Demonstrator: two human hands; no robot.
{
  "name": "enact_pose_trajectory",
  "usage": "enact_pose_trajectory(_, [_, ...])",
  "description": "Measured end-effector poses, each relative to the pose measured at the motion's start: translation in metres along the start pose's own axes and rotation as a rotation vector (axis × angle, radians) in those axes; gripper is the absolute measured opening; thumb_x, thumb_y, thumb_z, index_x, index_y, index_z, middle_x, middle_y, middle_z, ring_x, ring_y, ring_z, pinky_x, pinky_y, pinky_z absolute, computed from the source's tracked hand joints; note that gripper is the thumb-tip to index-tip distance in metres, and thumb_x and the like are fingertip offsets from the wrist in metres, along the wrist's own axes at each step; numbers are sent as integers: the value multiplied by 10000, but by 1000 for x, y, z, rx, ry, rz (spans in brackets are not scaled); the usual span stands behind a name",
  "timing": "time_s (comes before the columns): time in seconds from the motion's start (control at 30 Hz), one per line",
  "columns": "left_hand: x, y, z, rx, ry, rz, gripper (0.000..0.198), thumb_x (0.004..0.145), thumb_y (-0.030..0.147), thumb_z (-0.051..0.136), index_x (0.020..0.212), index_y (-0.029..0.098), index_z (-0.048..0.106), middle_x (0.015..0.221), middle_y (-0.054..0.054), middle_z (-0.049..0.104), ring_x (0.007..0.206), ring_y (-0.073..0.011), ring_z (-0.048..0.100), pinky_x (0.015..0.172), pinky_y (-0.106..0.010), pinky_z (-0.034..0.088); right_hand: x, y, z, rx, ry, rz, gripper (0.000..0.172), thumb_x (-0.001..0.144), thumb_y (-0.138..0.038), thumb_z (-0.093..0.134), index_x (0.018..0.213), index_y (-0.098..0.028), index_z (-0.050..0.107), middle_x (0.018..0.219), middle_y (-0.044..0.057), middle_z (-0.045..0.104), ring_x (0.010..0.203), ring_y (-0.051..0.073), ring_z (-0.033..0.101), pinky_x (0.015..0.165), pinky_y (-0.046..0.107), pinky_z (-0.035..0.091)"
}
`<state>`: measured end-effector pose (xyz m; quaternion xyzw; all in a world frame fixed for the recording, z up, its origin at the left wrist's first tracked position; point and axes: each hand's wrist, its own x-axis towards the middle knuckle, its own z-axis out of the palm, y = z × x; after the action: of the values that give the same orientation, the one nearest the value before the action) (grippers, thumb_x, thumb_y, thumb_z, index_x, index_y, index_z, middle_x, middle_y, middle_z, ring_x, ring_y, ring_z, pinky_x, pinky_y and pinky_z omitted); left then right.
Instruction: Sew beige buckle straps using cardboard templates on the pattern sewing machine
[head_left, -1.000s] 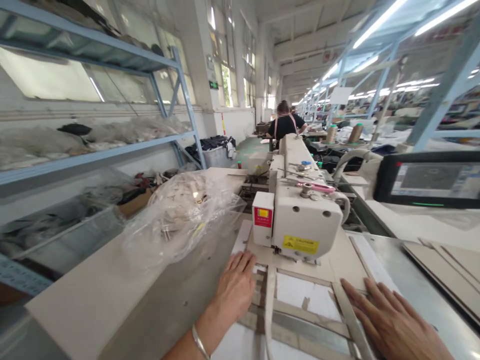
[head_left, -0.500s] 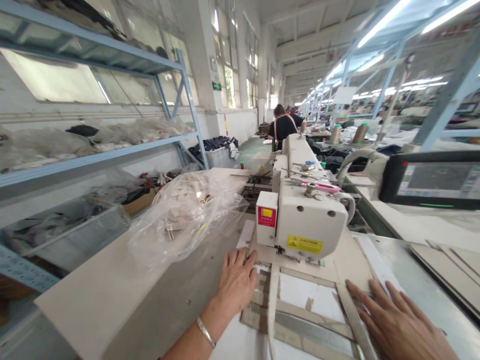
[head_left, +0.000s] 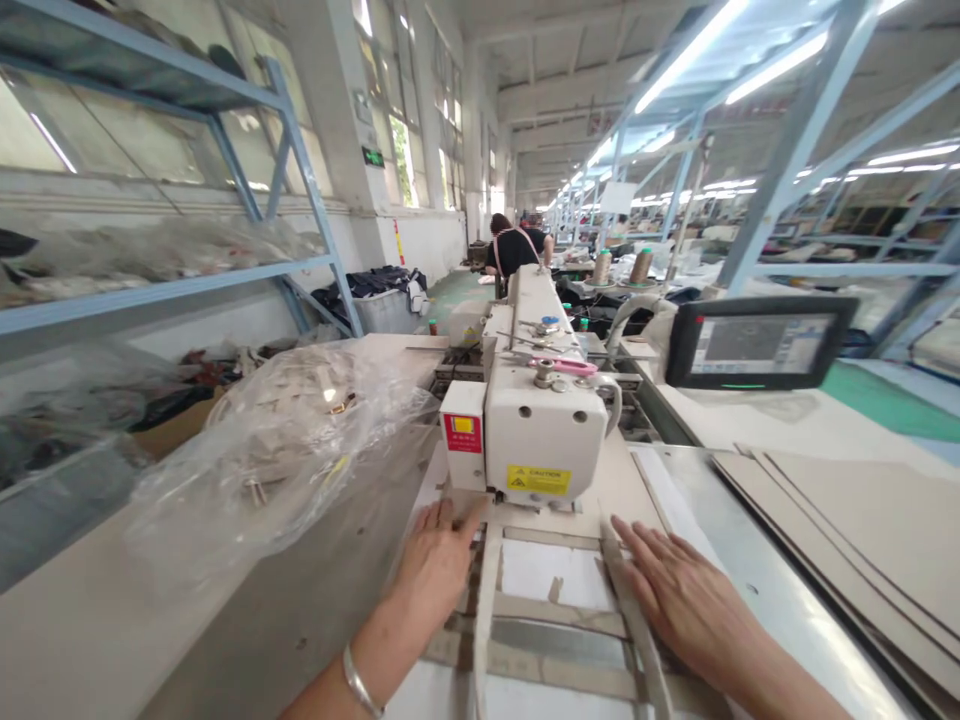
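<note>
Along the bench's near edge, both hands lie flat with fingers spread, gripping nothing: the left hand (head_left: pixel 433 570) rests on a beige strap lattice (head_left: pixel 559 615), its long strips running front to back toward the sewing machine head (head_left: pixel 536 430), and the right hand (head_left: pixel 679 600) presses its right side. Beyond, a plastic bag (head_left: pixel 285 450) of beige pieces sits left of the head, a touchscreen (head_left: pixel 761 342) stands right, and a worker (head_left: pixel 514 250) stands far down the line.
</note>
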<state>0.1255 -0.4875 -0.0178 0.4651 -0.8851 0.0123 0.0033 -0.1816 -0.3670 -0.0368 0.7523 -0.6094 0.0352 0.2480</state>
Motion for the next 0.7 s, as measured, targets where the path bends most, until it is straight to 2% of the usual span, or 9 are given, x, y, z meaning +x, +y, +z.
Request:
enact_pose_trajectory(0.1, [3, 12, -6, 98, -79, -26, 750, 874, -23, 409, 1514, 366, 369, 1357, -241, 586, 1218, -395, 604, 984, -544, 484, 4, -5, -7, 2, -59, 23, 471, 1018, -356, 335, 1432, -247, 531, 1202, 188, 688, 1051, 290, 696, 903, 486, 585])
enact_pose_trajectory(0.23, [2, 13, -13, 105, -158, -15, 798, 853, -56, 409, 1505, 402, 367, 1407, -227, 550, 1265, -396, 571, 1022, -548, 455, 2, -6, -11, 1, -90, 23, 445, 1012, -380, 356, 1377, -286, 590, 1253, 207, 657, 1110, 308, 670, 918, 496, 573])
enact_pose_trajectory(0.37, [-2, 11, -16, 102, -219, -35, 877, 805, -102, 398, 1524, 393, 318, 1478, -229, 480, 1344, -400, 494, 1071, -563, 405, -3, -5, -7, 8, -78, 37, 436, 996, -382, 401, 1368, -278, 602, 1273, 217, 650, 1139, 329, 658, 913, 498, 575])
enact_pose_trajectory(0.57, [-4, 10, -15, 75, -225, -69, 782, 833, -39, 428, 1538, 286, 337, 1523, -265, 403, 1386, -430, 427, 1113, -589, 343, -2, -6, -3, 13, -118, 70, 462, 1006, -396, 359, 1374, -248, 594, 1337, 179, 629, 1226, 313, 609, 959, 506, 554])
enact_pose_trajectory(0.63, [-5, 8, -15, 47, -221, -82, 756, 843, -25, 423, 1538, 263, 346, 1536, -261, 386, 1408, -429, 393, 1127, -584, 329, -8, -3, 4, 25, -97, 71, 481, 1008, -424, 335, 1362, -240, 603, 1354, 149, 623, 1238, 300, 601, 971, 513, 548])
enact_pose_trajectory(0.7, [-8, 6, -13, -1, -209, -91, 701, 867, 7, 421, 1531, 221, 364, 1542, -265, 374, 1424, -428, 364, 1140, -572, 322, -22, 5, 20, 77, -27, 77, 490, 999, -454, 320, 1314, -253, 636, 1346, 106, 636, 1222, 291, 613, 966, 523, 550])
